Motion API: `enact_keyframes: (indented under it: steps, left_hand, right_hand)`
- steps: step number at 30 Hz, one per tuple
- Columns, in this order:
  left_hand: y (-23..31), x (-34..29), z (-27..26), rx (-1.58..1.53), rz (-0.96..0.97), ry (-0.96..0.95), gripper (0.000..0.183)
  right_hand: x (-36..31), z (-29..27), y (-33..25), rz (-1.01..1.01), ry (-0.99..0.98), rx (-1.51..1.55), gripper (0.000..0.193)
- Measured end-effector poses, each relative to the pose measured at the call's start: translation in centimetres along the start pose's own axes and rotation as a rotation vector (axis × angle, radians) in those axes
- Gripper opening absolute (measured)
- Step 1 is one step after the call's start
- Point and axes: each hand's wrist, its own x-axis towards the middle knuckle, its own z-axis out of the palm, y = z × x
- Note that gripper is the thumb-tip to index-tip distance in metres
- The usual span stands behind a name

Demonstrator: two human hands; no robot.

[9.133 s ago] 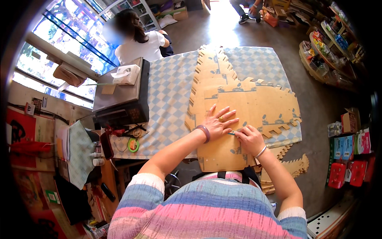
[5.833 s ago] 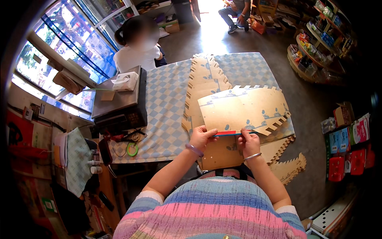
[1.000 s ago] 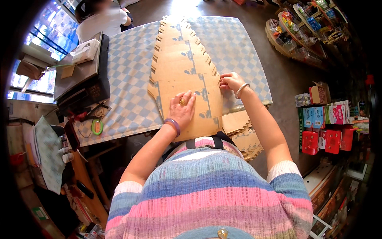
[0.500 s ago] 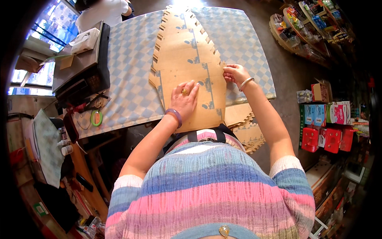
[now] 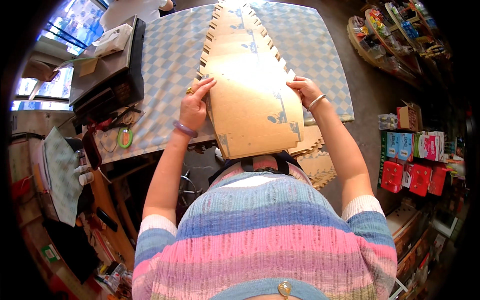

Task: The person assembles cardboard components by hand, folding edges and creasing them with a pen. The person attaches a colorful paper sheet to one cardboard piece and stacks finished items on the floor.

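A long tan cardboard sheet with notched side edges and grey-blue printed marks lies on the table and reaches over its near edge toward my body. My left hand is closed on the sheet's left edge, fingers on top. On the opposite side, my right hand pinches the right edge between thumb and fingers. Glare washes out the sheet's middle. More notched cardboard pieces sit lower down, right of my lap.
A blue-and-white checked cloth covers the table. At left stand a flat-topped scale with a tissue pack on it, and a green ring. A person sits beyond. Goods racks stand at right.
My left hand has gone from lying flat on the sheet to gripping its left edge. The right hand keeps hold of the right edge. The sheet's near part has shifted slightly.
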Motion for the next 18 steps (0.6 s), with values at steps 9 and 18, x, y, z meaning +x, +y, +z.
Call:
enact_keyframes:
  steps: [9,18]
  left_hand:
    - [-1.4,0.1,-0.5,0.544,0.421,-0.003,0.036]
    - [-2.8,-0.5,0.3,0.465,0.359,-0.047,0.036]
  right_hand:
    - [-0.3,-0.3,0.3,0.055,-0.033,-0.019,0.016]
    - [-0.4,-0.3,2.1,-0.118,0.174,-0.362,0.032]
